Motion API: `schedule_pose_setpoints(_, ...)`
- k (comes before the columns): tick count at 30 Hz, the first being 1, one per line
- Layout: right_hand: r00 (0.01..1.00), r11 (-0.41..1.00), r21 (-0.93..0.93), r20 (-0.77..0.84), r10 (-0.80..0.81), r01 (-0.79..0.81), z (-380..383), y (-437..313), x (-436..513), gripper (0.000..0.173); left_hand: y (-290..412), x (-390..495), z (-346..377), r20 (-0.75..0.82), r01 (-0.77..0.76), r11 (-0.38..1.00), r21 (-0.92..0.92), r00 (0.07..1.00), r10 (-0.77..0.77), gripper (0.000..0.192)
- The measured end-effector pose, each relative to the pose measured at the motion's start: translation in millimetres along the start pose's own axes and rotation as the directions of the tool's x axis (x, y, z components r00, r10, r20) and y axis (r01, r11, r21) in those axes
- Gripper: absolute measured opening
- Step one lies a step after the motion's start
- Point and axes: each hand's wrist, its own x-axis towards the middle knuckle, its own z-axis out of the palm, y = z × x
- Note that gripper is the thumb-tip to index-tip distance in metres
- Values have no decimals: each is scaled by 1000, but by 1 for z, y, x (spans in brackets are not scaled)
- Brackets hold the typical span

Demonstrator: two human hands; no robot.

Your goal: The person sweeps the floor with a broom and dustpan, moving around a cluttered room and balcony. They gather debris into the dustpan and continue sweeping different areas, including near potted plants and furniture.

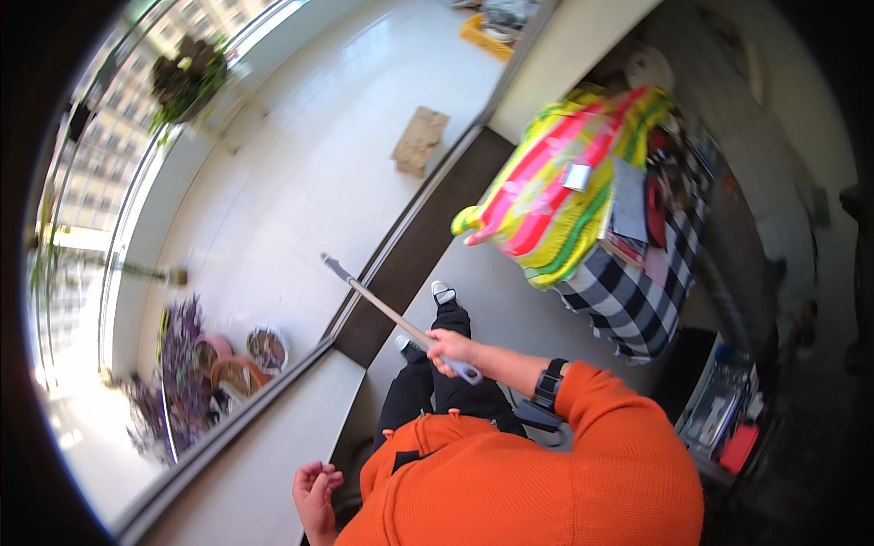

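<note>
My right hand (450, 351) grips a pole (386, 307) near its lavender end, which has a hanging loop. The pole slants forward and left over a dark door sill, and its pale far end (334, 266) is over the light tiled floor beyond. What kind of head it bears is too blurred to tell. At lower left, my left hand (315, 495) hovers beside a pale ledge (266, 450). Its fingers are loosely curled, with nothing seen in them.
A sliding-door track (403, 232) crosses the floor. Beyond it are flowerpots (235, 374), a planter (188, 82), a flattened piece of cardboard (420, 136) and a yellow basket (485, 37). On my right stands a table with a checked cloth (621, 293), a striped cover (546, 191) and books.
</note>
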Motion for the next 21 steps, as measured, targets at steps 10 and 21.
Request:
schedule_pose_setpoints(10,998,998,-61,-64,21,-25,-26,-57,52,46,60,21,128,76,21,995,101,997,-29,15)
schedule_pose_setpoints(21,944,999,-29,329,26,-17,-108,-157,-40,54,113,81,298,234,-1,973,231,971,-55,11)
